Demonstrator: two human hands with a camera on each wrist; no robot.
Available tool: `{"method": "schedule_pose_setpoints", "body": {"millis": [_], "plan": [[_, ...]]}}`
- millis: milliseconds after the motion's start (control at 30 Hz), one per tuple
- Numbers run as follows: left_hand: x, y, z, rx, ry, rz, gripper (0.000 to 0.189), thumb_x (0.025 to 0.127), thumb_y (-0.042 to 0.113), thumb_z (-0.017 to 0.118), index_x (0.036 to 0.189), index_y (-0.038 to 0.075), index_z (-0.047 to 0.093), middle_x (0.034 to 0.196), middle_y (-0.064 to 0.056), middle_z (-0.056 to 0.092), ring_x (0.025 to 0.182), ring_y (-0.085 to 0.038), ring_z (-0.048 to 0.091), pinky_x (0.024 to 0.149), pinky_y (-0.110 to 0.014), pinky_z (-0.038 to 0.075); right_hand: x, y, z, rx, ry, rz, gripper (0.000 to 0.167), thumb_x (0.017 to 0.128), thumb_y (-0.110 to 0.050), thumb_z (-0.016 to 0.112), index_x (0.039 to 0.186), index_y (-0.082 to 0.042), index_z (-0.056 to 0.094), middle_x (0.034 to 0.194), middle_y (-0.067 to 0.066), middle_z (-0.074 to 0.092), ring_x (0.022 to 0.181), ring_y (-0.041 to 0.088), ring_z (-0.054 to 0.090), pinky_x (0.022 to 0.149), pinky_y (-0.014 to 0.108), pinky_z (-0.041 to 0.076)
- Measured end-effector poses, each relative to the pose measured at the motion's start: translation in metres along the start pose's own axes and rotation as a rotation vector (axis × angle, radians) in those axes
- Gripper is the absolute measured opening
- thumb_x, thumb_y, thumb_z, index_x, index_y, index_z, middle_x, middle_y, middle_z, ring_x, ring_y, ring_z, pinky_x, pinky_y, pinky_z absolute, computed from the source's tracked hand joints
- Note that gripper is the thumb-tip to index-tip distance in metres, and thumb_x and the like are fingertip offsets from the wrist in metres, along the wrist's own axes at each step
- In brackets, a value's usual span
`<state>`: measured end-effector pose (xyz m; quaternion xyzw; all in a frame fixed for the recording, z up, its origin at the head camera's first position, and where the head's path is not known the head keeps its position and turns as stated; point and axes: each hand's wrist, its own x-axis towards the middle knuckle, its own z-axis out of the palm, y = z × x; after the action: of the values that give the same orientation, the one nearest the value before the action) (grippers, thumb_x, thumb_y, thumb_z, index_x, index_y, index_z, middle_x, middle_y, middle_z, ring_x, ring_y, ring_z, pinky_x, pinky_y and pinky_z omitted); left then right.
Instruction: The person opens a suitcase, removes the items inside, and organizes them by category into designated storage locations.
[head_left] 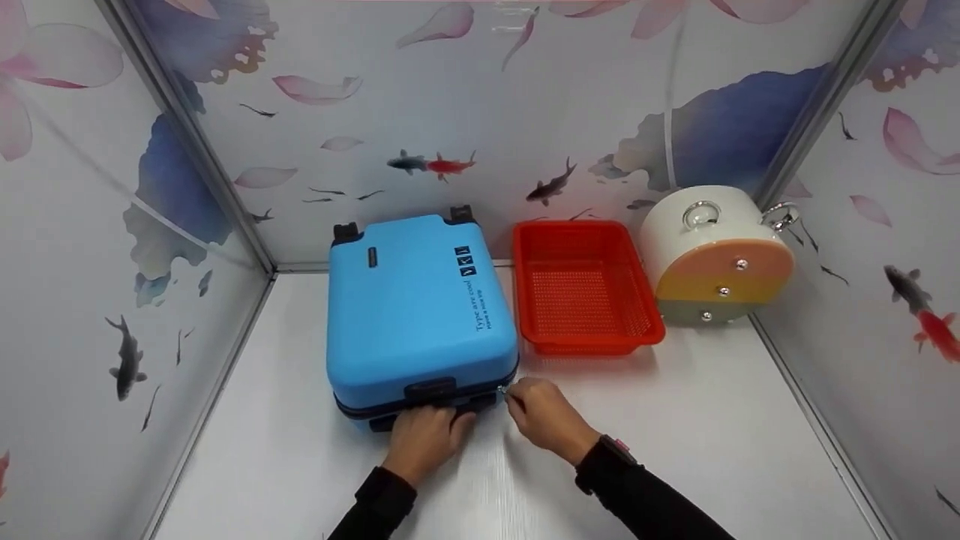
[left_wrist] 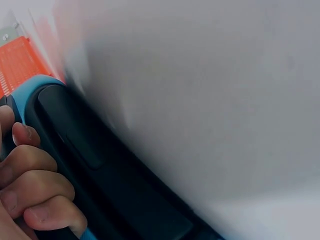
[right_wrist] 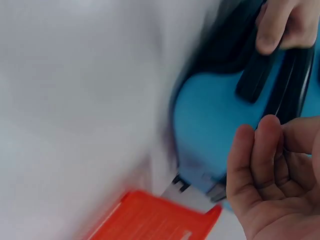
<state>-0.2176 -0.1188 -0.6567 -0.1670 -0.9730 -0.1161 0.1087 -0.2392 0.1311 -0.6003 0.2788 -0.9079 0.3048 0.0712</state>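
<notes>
A blue hard-shell suitcase (head_left: 420,315) lies flat on the white surface, its wheels toward the back wall. My left hand (head_left: 424,439) grips a black handle (right_wrist: 254,82) on the suitcase's near side; in the left wrist view its fingers (left_wrist: 42,187) are curled. At the near right corner, my right hand (head_left: 551,418) pinches a small silvery zipper pull (head_left: 502,389) on the black zipper seam. In the right wrist view, the right hand (right_wrist: 280,175) has thumb and fingertips together, hiding the pull.
A red plastic basket (head_left: 525,300) stands right of the suitcase. Beyond it is a rounded white case (head_left: 690,214) with coloured drawers and ring handles. Patterned panels (head_left: 510,112) enclose the surface at the back and both sides.
</notes>
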Motion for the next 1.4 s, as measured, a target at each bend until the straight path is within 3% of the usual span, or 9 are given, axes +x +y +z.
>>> {"method": "schedule_pose_setpoints", "body": {"millis": [233, 400, 667, 767, 900, 1000, 1067, 1233, 1400], "plan": [[0.001, -0.003, 0.0, 0.046, 0.016, 0.003, 0.05, 0.109, 0.045, 0.067, 0.068, 0.021, 0.056, 0.057, 0.007, 0.044, 0.049, -0.011, 0.04, 0.049, -0.031, 0.029, 0.016, -0.034, 0.031, 0.043, -0.031, -0.043, 0.017, 0.105, -0.004, 0.068, 0.095, -0.007, 0.081, 0.088, 0.002, 0.075, 0.083, 0.01, 0.068, 0.077, 0.029, 0.061], [0.002, -0.003, 0.0, 0.043, 0.064, 0.032, 0.04, 0.108, 0.039, 0.07, 0.074, 0.019, 0.068, 0.057, 0.006, 0.049, 0.049, -0.012, 0.045, 0.047, -0.032, 0.033, 0.02, -0.037, 0.041, 0.048, 0.009, -0.043, 0.016, 0.105, -0.007, 0.07, 0.097, -0.009, 0.084, 0.091, 0.001, 0.078, 0.085, 0.01, 0.071, 0.078, 0.029, 0.062], [-0.001, -0.001, -0.003, 0.032, 0.01, -0.003, 0.055, 0.111, 0.051, 0.063, 0.065, 0.022, 0.053, 0.056, 0.005, 0.046, 0.049, -0.013, 0.044, 0.049, -0.032, 0.032, 0.028, -0.023, -0.003, 0.076, 0.117, 0.037, 0.033, 0.104, -0.019, 0.075, 0.072, -0.018, 0.068, 0.07, -0.011, 0.054, 0.066, 0.003, 0.048, 0.061, 0.021, 0.044], [-0.001, 0.0, -0.004, 0.023, 0.001, -0.021, 0.058, 0.111, 0.055, 0.061, 0.064, 0.023, 0.049, 0.056, 0.006, 0.043, 0.048, -0.012, 0.042, 0.049, -0.032, 0.029, 0.041, -0.024, -0.025, 0.071, 0.189, 0.018, 0.032, 0.105, -0.021, 0.074, 0.074, -0.017, 0.068, 0.071, -0.009, 0.054, 0.068, 0.005, 0.05, 0.063, 0.021, 0.044], [-0.002, 0.0, -0.004, 0.023, -0.017, -0.04, 0.058, 0.111, 0.056, 0.06, 0.064, 0.024, 0.05, 0.056, 0.007, 0.043, 0.049, -0.011, 0.041, 0.05, -0.032, 0.03, 0.06, -0.033, -0.043, 0.009, 0.222, 0.01, 0.016, 0.107, -0.028, 0.075, 0.108, -0.012, 0.08, 0.101, 0.002, 0.07, 0.093, 0.015, 0.062, 0.08, 0.028, 0.059], [-0.002, 0.001, -0.002, 0.013, -0.037, -0.051, 0.057, 0.111, 0.056, 0.06, 0.065, 0.024, 0.053, 0.057, 0.007, 0.045, 0.051, -0.011, 0.043, 0.052, -0.033, 0.034, 0.076, -0.041, -0.048, -0.023, 0.169, 0.02, 0.047, 0.108, -0.04, 0.073, 0.148, -0.016, 0.068, 0.146, 0.008, 0.063, 0.129, 0.025, 0.062, 0.104, 0.042, 0.062], [-0.002, 0.002, -0.002, 0.002, -0.043, -0.051, 0.055, 0.111, 0.055, 0.061, 0.066, 0.024, 0.055, 0.057, 0.007, 0.045, 0.051, -0.012, 0.044, 0.052, -0.034, 0.036, 0.085, -0.043, -0.046, -0.043, 0.098, 0.014, 0.064, 0.109, -0.05, 0.068, 0.165, -0.022, 0.053, 0.17, 0.009, 0.047, 0.152, 0.032, 0.05, 0.12, 0.053, 0.053], [-0.004, 0.003, 0.0, -0.053, -0.049, -0.043, 0.054, 0.11, 0.052, 0.064, 0.065, 0.025, 0.051, 0.056, 0.009, 0.039, 0.05, -0.009, 0.039, 0.051, -0.031, 0.031, 0.094, -0.042, -0.033, -0.081, -0.101, 0.002, 0.075, 0.112, -0.065, 0.049, 0.175, -0.026, 0.035, 0.187, 0.011, 0.018, 0.173, 0.046, 0.013, 0.136, 0.071, 0.018], [-0.002, 0.005, -0.003, -0.151, 0.024, -0.062, 0.052, 0.108, 0.051, 0.068, 0.066, 0.028, 0.048, 0.056, 0.013, 0.034, 0.049, -0.004, 0.04, 0.05, -0.027, 0.031, 0.094, -0.036, -0.031, -0.066, -0.131, -0.001, 0.075, 0.112, -0.067, 0.048, 0.174, -0.027, 0.037, 0.187, 0.006, 0.018, 0.175, 0.043, 0.006, 0.136, 0.073, 0.013]]}}
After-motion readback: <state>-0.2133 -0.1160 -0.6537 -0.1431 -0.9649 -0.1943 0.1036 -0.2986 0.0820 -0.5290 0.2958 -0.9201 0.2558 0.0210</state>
